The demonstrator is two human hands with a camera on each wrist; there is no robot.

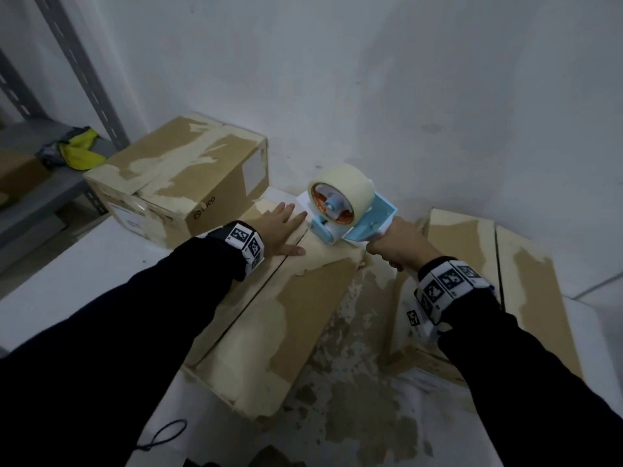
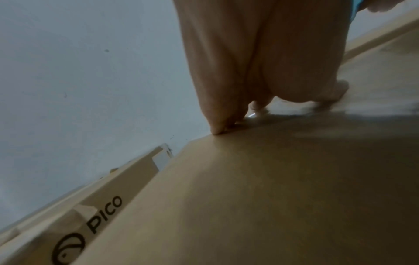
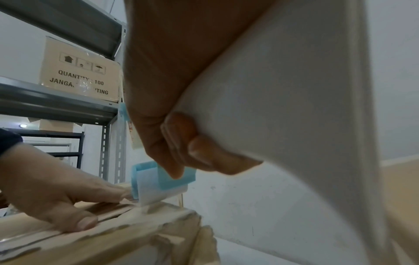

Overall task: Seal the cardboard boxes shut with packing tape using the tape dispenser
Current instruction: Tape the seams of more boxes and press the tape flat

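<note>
A long cardboard box (image 1: 290,305) lies in front of me, its two top flaps meeting in a centre seam. My left hand (image 1: 281,227) lies flat with straight fingers on the far end of its left flap (image 2: 272,188). My right hand (image 1: 399,246) grips the white handle (image 3: 283,107) of a light blue tape dispenser (image 1: 350,217) carrying a roll of pale tape (image 1: 344,187). The dispenser's front end (image 3: 158,181) sits on the box's far edge at the seam, just right of my left fingertips (image 3: 106,191).
A second cardboard box (image 1: 182,176) marked PICO (image 2: 104,213) stands at the back left against the white wall. Another flat box (image 1: 485,264) lies to the right. A grey metal shelf (image 1: 43,183) holding a printed carton (image 3: 79,71) is on the left.
</note>
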